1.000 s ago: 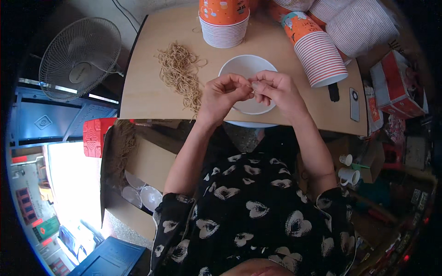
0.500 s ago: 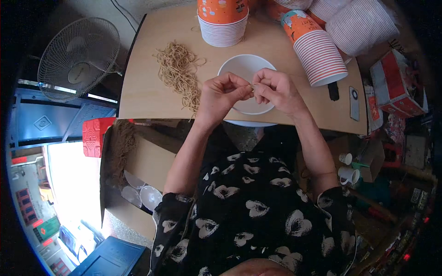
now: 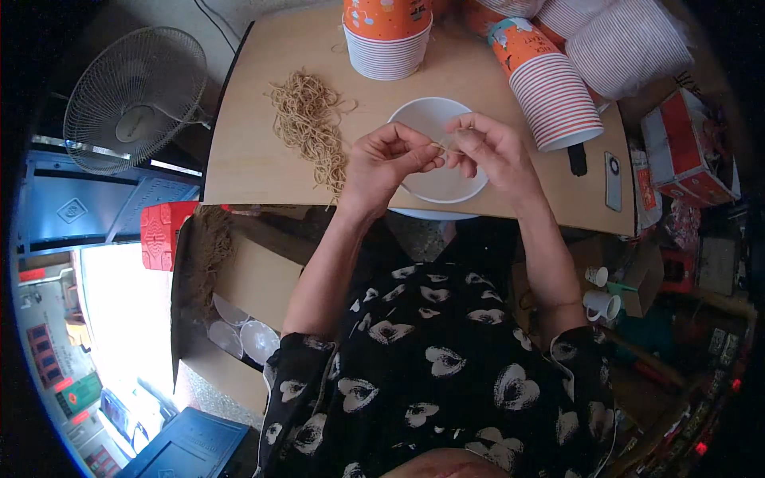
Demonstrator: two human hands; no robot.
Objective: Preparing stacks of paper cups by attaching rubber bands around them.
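My left hand (image 3: 382, 166) is closed in a pinch above the near left side of a white bowl (image 3: 443, 185). Between its thumb and fingertips is a thin tan cord-like strand (image 3: 447, 150), which reaches across to my right hand (image 3: 497, 156). The right fingers are curled around the strand's other end, though their tips partly hide it. Left of the bowl, a loose tangled heap of similar tan strands (image 3: 307, 127) lies on the wooden table (image 3: 247, 151). Both hands are raised over the bowl, whose near rim stands close to the table's front edge.
A stack of orange-and-white paper tubs (image 3: 388, 48) stands at the back. More stacked tubs (image 3: 555, 99) lie on their sides at the right, beside a phone (image 3: 613, 182). A fan (image 3: 135, 99) is off to the left. Below the table sits an open cardboard box (image 3: 259, 275).
My right hand has moved slightly right, away from the left, and the strand now shows between them. The white bowl has shifted a little to the right and nearer.
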